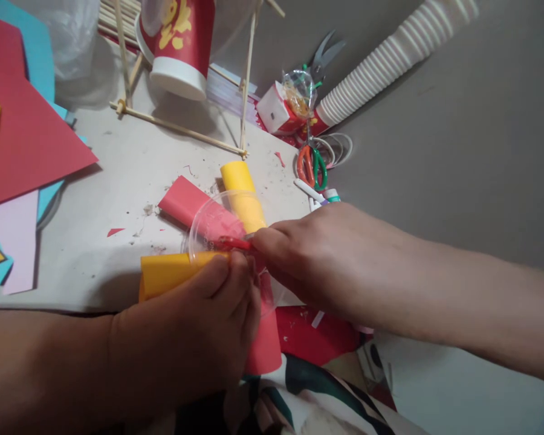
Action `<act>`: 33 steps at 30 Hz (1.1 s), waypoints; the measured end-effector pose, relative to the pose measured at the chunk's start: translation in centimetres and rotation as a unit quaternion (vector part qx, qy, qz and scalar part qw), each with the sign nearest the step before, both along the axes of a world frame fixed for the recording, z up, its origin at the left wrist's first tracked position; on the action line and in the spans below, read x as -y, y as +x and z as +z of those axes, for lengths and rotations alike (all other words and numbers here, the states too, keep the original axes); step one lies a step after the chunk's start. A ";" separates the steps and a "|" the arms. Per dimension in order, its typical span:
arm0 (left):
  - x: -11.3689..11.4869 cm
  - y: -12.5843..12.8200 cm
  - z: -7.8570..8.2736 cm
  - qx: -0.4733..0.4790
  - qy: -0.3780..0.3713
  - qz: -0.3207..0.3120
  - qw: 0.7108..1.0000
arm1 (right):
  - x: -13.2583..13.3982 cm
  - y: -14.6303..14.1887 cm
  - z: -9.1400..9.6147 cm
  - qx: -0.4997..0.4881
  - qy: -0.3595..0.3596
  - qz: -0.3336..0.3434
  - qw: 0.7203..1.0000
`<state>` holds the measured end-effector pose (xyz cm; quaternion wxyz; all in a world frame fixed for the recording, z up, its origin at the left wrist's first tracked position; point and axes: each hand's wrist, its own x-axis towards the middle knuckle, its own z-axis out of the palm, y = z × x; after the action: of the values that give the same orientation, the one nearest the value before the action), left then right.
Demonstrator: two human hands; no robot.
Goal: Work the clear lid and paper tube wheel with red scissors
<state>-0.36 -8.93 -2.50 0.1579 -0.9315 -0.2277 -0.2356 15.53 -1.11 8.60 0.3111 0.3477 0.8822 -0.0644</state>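
A clear round plastic lid (199, 223) lies under both hands, with rolled paper pieces spreading out from its middle. These are a red roll (181, 202), a yellow roll (238, 179), an orange-yellow roll (158, 273) and another red roll (265, 347). My left hand (222, 308) is closed in a pinch at the lid's middle, by the inner end of the orange-yellow roll; its fingertips are partly hidden. My right hand (317, 254) is closed too, thumb and fingers pressed together beside a small red piece (236, 243). What either hand pinches is hidden.
Coloured paper sheets (31, 139) lie at left. Behind the lid, a stick frame (176, 130) stands round red paper cups (185, 48). Scissors (312, 166), white pens (309, 190) and a long stack of cups (390, 63) are at right. Paper scraps (115, 232) dot the table.
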 end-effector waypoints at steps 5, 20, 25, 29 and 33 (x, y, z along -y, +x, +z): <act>0.0 0.0 -0.1 0.007 -0.001 0.003 1.000 | -0.4 -1.3 0.4 0.058 -0.016 0.015 0.998; 0.0 -0.1 0.2 -0.014 0.009 0.009 1.000 | -0.3 1.6 -1.4 -0.187 -0.153 -0.376 0.895; 0.0 0.0 0.0 -0.001 0.007 0.002 1.000 | 0.0 1.5 -1.0 -0.112 -0.024 -0.115 0.987; -0.1 0.0 0.0 0.004 0.004 -0.002 1.000 | 0.5 1.3 -0.8 -0.051 0.021 -0.033 0.998; -0.1 0.0 0.1 -0.001 0.003 -0.004 1.000 | 0.3 0.8 -0.7 -0.054 0.010 -0.089 0.994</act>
<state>-0.32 -8.81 -2.44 0.1602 -0.9321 -0.2235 -0.2359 16.30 -1.39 7.94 0.2527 0.4243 0.8636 -0.1020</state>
